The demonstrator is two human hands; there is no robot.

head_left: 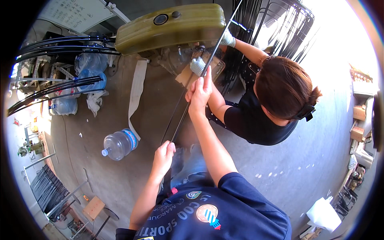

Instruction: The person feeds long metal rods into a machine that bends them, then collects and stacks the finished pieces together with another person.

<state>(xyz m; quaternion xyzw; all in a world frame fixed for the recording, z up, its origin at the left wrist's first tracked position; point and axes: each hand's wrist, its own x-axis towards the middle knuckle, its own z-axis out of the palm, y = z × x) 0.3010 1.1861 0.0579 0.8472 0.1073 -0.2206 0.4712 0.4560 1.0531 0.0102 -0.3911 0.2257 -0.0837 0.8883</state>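
Observation:
A long, thin black metal rod (pixel 182 121) runs slantwise from near my body up past the green machine (pixel 172 30). My left hand (pixel 162 159) is closed around its lower end. Farther up, my right hand (pixel 199 94) grips it, with the index finger stretched along it. A second thin bar runs beside the rod on its left; whether the two are joined I cannot tell. Just beyond my right hand, a co-worker's gloved hand (pixel 198 66) is by the rod, under the machine. The co-worker's other gloved hand (pixel 229 39) is at the machine's right end.
The co-worker (pixel 256 108) is close on my right. A large clear water bottle (pixel 118 145) lies on the floor at left, beside a pale strip (pixel 137 90). Bundled black rods (pixel 60 86) jut in from the left. Black wire frames (pixel 286 18) stand at the far right.

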